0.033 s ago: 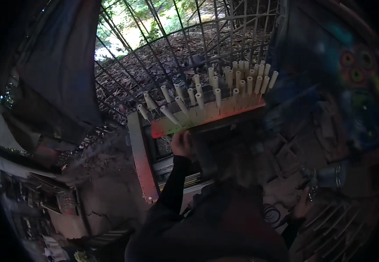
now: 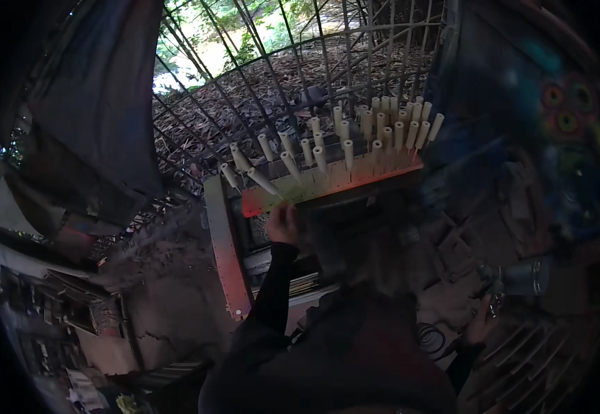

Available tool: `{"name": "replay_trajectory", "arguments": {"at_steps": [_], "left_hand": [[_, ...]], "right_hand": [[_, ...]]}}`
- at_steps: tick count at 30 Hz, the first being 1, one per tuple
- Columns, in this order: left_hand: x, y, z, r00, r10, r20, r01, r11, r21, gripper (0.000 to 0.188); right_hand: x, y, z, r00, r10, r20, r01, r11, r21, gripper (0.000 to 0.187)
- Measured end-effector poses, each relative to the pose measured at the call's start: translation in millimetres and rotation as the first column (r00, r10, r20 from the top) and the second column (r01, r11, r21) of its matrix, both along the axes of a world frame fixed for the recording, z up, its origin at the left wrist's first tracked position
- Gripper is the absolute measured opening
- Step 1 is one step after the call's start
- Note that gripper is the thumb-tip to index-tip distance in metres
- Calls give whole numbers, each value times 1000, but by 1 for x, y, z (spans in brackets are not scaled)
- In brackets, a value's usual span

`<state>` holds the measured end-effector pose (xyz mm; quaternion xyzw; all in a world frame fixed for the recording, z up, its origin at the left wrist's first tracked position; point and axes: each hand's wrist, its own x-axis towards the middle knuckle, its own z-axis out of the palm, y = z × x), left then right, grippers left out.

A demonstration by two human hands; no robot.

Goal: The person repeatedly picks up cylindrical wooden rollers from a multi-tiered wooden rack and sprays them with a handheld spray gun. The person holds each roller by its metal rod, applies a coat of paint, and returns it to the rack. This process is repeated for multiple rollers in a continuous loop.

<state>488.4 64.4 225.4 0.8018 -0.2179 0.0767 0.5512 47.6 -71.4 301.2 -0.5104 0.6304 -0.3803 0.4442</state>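
My left hand (image 2: 283,226) is closed in a pinch on the thin stick of a pale tube-shaped piece (image 2: 263,181). That piece leans to the left over the near edge of a long board (image 2: 327,192), which shows red, orange and green patches and rows of small holes. Several more pale tubes on thin sticks (image 2: 348,150) stand in the board, most of them upright and some tilted. Low at the right, my right hand (image 2: 478,327) is curled beside a small dark and shiny metal object (image 2: 496,297). Shade hides what its fingers hold.
A reddish perforated strip (image 2: 225,248) runs along the frame's left side. Beyond the board stands a metal bar grille (image 2: 283,83) with dry leaves behind it. Dark cloth (image 2: 96,103) hangs at the left. A coiled hose (image 2: 431,337) lies near my right forearm, beside slatted racks (image 2: 528,359).
My left hand has shifted slightly left, and the tube piece in it leans further to the left. The right hand looks the same.
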Motion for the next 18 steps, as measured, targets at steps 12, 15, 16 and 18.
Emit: {"name": "replay_trajectory", "arguments": {"at_steps": [12,15,16,18], "left_hand": [[79,5,-40,990,6,140,-37,974,222,11],[81,5,-48,993,-17,114,-7,978,209,10],[80,6,-50,993,-28,111,4,977,214,10],[75,5,-43,993,-50,106,25,974,223,10]], "right_hand": [[8,-7,-19,972,51,231,-60,998,31,38],[-6,-12,-43,996,52,75,-41,990,-138,36],[-11,-12,-47,994,48,99,-37,994,-104,36],[-5,-9,-32,989,37,146,-31,999,-38,36]]}}
